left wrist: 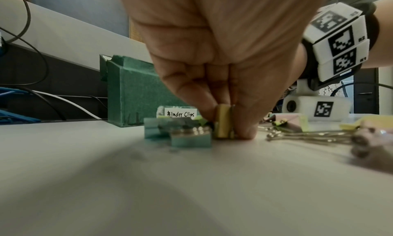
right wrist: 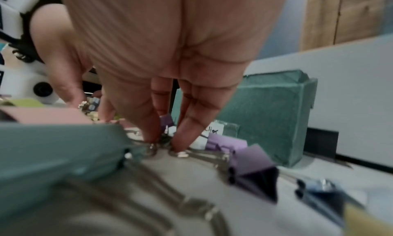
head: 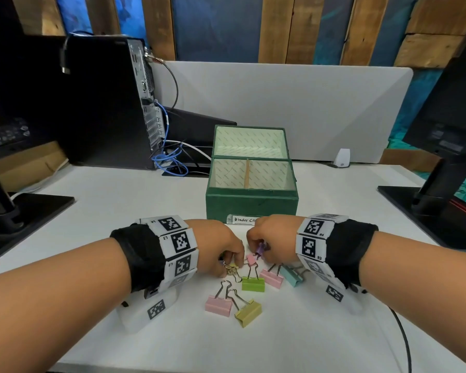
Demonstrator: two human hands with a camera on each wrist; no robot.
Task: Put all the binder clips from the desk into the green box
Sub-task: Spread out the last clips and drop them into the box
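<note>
The green box (head: 252, 204) stands open mid-desk, its lid tipped back and a "Binder Clips" label on its front. Loose clips lie before it: green (head: 253, 284), pink (head: 271, 278), teal (head: 291, 275), another pink (head: 218, 305) and yellow (head: 248, 313). My left hand (head: 233, 261) pinches a yellow clip (left wrist: 223, 121) standing on the desk, beside teal clips (left wrist: 191, 137). My right hand (head: 256, 247) pinches a purple clip (head: 261, 247) at its wire handles (right wrist: 164, 142); more purple clips (right wrist: 253, 169) lie close by.
A black PC tower (head: 105, 103) with blue cables stands back left. Monitor bases sit at the left (head: 24, 211) and right (head: 428, 205) edges. A grey divider panel (head: 307, 103) closes the back. A black cable (head: 404, 340) trails from my right wrist.
</note>
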